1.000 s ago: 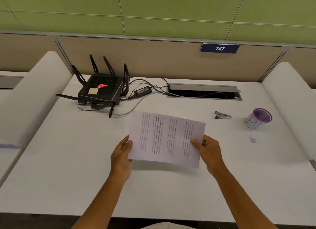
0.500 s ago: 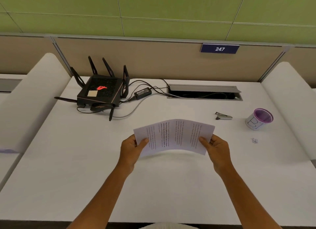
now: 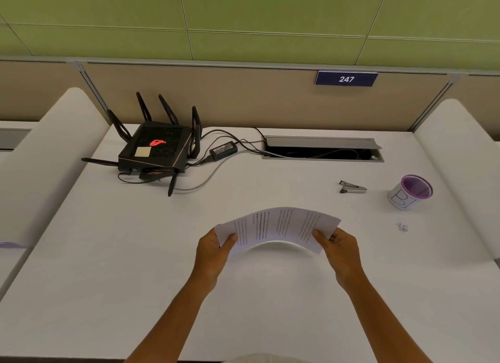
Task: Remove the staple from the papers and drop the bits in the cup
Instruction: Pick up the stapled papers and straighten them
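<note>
White papers (image 3: 278, 227), thin & floppy, bowed up mid-frame: left hand (image 3: 213, 251) & right hand (image 3: 342, 250) pinch the short edges. Staple not visible. Staple remover (image 3: 353, 187), cup (image 3: 411, 191) at right, apart.

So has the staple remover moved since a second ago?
No. The staple remover lies in the same spot on the desk, just left of the cup and in front of the cable tray, as before.

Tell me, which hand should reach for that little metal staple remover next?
Probably the right hand. The staple remover and cup both lie on its side of the desk, while the left hand can keep holding the papers.
</note>
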